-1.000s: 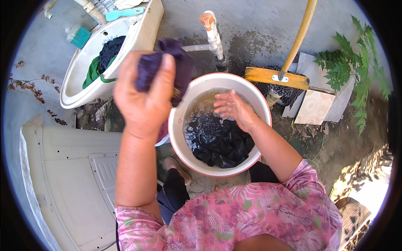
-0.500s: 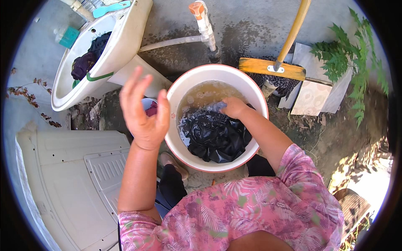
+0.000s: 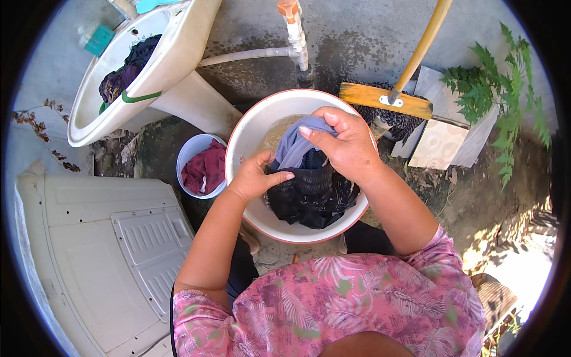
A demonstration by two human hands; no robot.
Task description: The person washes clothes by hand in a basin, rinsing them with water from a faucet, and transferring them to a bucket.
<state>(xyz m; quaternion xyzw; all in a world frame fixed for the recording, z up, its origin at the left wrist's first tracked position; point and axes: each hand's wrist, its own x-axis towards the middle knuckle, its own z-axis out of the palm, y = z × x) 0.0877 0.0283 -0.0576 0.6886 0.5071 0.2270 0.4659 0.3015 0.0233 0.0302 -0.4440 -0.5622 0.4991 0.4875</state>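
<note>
Head view: the person's right hand [image 3: 351, 146] is at the far right part of a white, red-rimmed tub [image 3: 242, 140], thumb and fingers clamped on a grey-lilac cloth [image 3: 292, 144]. Left hand [image 3: 252, 178] is at the tub's left side; its thumb lies over the upper edge of a black garment [image 3: 310, 193], fingers curled behind, so the edge is pinched. Whether cloth and garment are one piece: cannot tell. Both lie within the tub's outline, the grey-lilac part raised, the black part bunched below it; cloudy water [image 3: 272, 135] shows beyond.

Just left of the tub: a pale blue bucket [image 3: 181, 169] containing maroon cloth [image 3: 205, 166]. Farther left: a white sink [image 3: 178, 62] with dark clothes [image 3: 132, 66] in its basin, a green strip [image 3: 141, 97] over its rim, and a teal-labelled bottle [image 3: 99, 40] beside it. Beyond the tub: an upright pipe with an orange handle [image 3: 288, 8]. To the right: a wooden broom head [image 3: 366, 100], near leaning tiles [image 3: 439, 144].
</note>
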